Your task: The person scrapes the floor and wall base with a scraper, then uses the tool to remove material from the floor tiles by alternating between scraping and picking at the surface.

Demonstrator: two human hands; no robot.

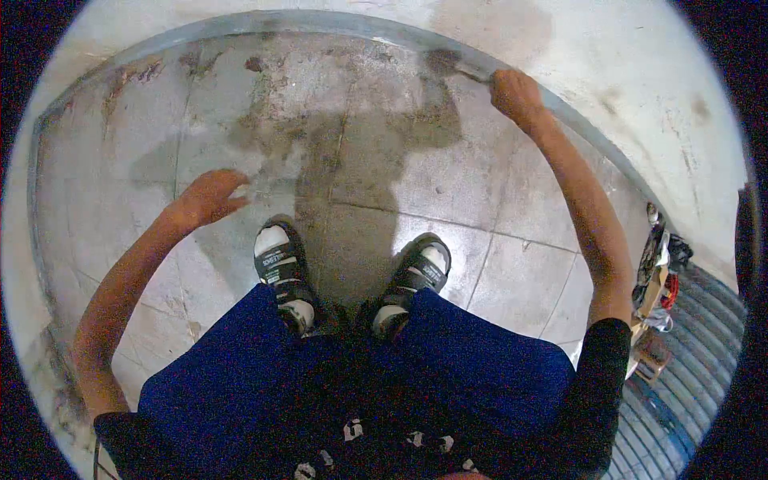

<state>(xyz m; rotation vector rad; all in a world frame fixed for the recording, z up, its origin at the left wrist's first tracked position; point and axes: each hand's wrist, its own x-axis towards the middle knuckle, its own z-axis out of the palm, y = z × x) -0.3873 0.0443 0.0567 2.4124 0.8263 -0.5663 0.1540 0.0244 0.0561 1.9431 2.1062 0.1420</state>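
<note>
My right hand is closed around the handle of a small trowel-like tool, at the far right edge of the floor where it meets the wall. A thin pale shank leads from my fist to a dark head, which lies by the grey border strip; its exact shape is hard to make out. My left hand hangs over the tiles on the left, fingers apart and nothing in them. Beneath both hands spreads the tiled floor, stained brown and rough along its far edge.
My sandalled feet stand on the tiles. A grey strip curves along the base of the pale wall. To the right, assorted items lie beside a ribbed grey surface. My shadow darkens the middle floor.
</note>
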